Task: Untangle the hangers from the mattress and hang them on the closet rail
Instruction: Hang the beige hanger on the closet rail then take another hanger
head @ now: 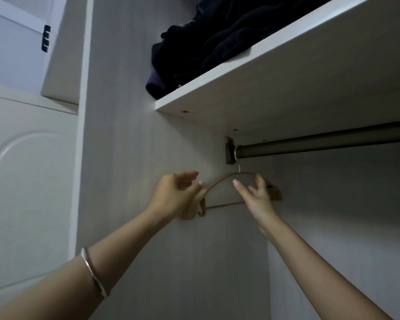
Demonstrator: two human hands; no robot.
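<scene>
A light wooden hanger hangs by its metal hook from the far left end of the dark closet rail, right beside the rail's wall bracket. My left hand rests against the hanger's left shoulder with fingers spread, and it covers that end. My right hand is in front of the hanger's right shoulder, fingers apart, not gripping it. Neither the mattress nor any other hanger is in view.
A white shelf runs just above the rail and carries a pile of dark clothes. The closet's side wall stands directly left of the hanger. A white panelled cabinet door is further left. The rail stretches bare to the right.
</scene>
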